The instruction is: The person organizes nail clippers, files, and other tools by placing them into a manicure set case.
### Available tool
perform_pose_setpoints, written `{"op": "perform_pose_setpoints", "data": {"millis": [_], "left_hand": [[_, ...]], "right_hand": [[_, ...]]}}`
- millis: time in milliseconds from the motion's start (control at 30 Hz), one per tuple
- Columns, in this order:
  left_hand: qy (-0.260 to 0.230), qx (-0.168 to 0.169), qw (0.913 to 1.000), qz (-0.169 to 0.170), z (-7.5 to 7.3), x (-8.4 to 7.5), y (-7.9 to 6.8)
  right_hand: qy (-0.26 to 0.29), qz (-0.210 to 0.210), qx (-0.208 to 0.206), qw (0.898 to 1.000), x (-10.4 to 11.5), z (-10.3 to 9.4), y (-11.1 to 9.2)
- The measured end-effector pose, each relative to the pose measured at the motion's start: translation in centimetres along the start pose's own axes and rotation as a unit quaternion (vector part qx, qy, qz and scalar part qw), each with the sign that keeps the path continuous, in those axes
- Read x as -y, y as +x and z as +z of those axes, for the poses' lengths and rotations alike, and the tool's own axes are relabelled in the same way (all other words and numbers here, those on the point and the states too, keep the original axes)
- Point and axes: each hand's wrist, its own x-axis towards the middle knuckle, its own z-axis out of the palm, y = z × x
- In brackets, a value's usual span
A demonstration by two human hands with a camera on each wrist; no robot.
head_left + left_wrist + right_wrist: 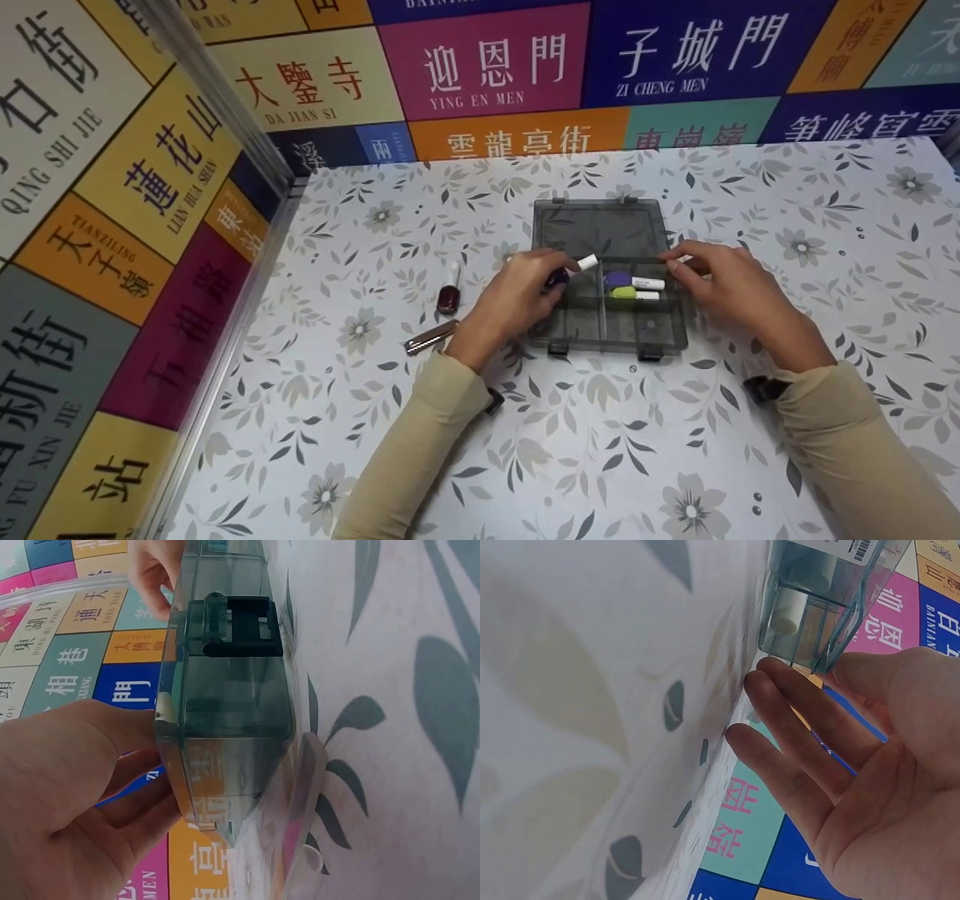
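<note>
So far box [583, 322] holds two bottles [619, 280], left fingers [551, 262] pinch a third [588, 262], right fingers [781, 774] touch box loosely, red bottle [448, 298] still on desk [600, 450].

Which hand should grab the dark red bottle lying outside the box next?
Probably the left hand, after letting go of the white-capped bottle it holds: it's much nearer the dark red bottle. The right hand is across the box from it.

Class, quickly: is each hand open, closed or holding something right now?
Left hand: holding a dark nail polish bottle.
Right hand: pinching the compartment box at its rim.
</note>
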Motion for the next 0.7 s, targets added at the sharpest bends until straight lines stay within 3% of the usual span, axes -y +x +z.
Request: {"op": "perform_pose_setpoints", "data": {"millis": [367,700], "left_hand": [[0.006,0.001,1.0,-0.007,-0.4,0.0,-0.7],[-0.003,-0.016,0.9998,0.014,-0.5,0.7,-1.4]], "right_hand": [[0.001,-0.002,0.004,1.0,0.1,0.0,0.0],[-0.006,0.002,0.002,1.0,0.1,0.0,0.0]]}}
